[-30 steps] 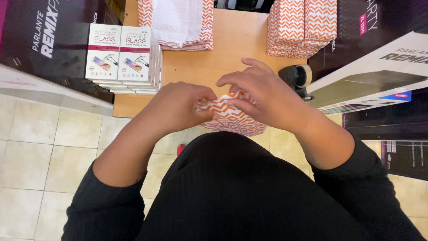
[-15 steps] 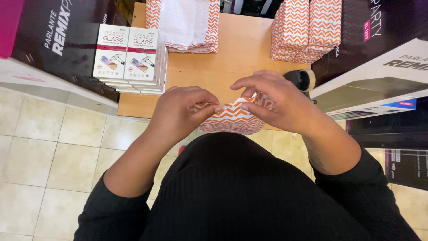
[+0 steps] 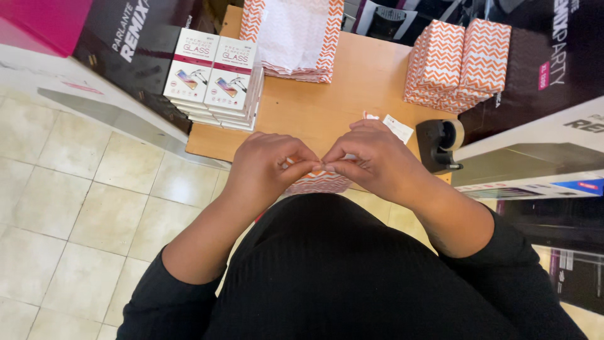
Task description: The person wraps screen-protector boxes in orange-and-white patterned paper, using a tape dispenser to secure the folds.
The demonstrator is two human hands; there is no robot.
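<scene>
Both my hands meet at the front edge of a small wooden table (image 3: 340,101). My left hand (image 3: 267,167) and my right hand (image 3: 371,157) pinch the top of a small packet wrapped in orange-and-white zigzag paper (image 3: 318,182). The fingertips touch each other over the packet and hide most of it. Only the lower part of the wrapping shows below my fingers. My black sleeves and top fill the lower frame.
Stacks of white flat boxes (image 3: 214,79) sit at the table's left. Sheets of zigzag wrapping paper (image 3: 292,38) lie at the back, wrapped packets (image 3: 456,63) are piled at the right, beside a black tape dispenser (image 3: 443,145). Large cartons flank the table on a tiled floor.
My hands have drawn closer together, fingertips now touching over the packet. The view has shifted slightly, showing more of the table.
</scene>
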